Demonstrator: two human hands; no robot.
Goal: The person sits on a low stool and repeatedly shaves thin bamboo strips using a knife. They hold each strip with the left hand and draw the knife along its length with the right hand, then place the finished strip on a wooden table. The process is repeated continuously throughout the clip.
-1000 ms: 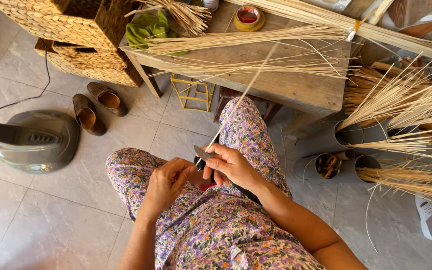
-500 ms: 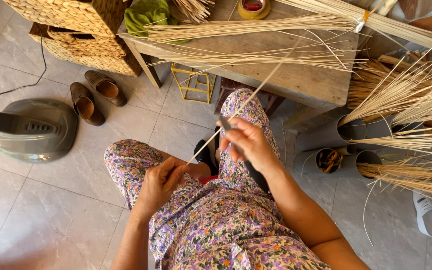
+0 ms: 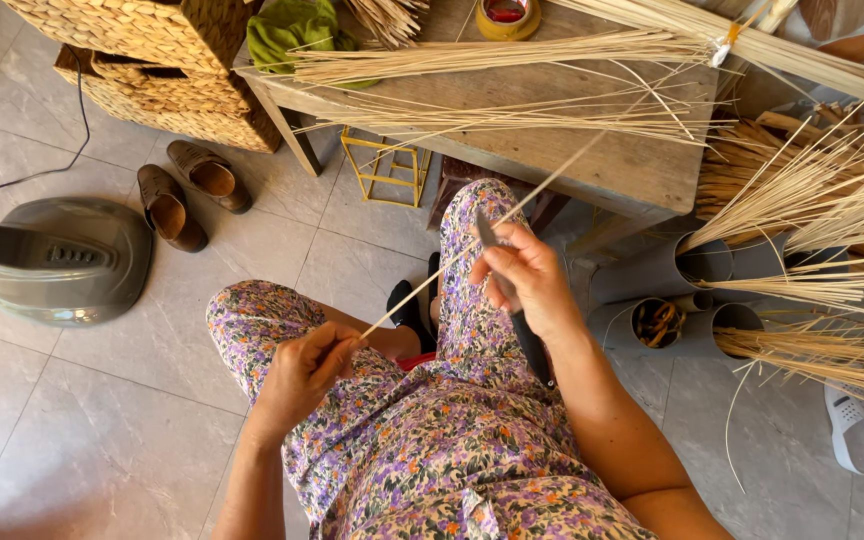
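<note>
Hands are working over a flowery lap. The left hand (image 3: pixel 304 362) is pinching the low end of a long thin reed (image 3: pixel 472 248), which is slanting up toward the table (image 3: pixel 642 165). The right hand (image 3: pixel 524 278) is gripping a knife (image 3: pixel 512 300) tight, its blade touching the reed.

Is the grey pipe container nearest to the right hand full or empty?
Partly filled. The grey pipe container lies beside the right hand, its round mouth facing the camera, and brownish curled pieces show inside. How deep they go cannot be told.
</note>
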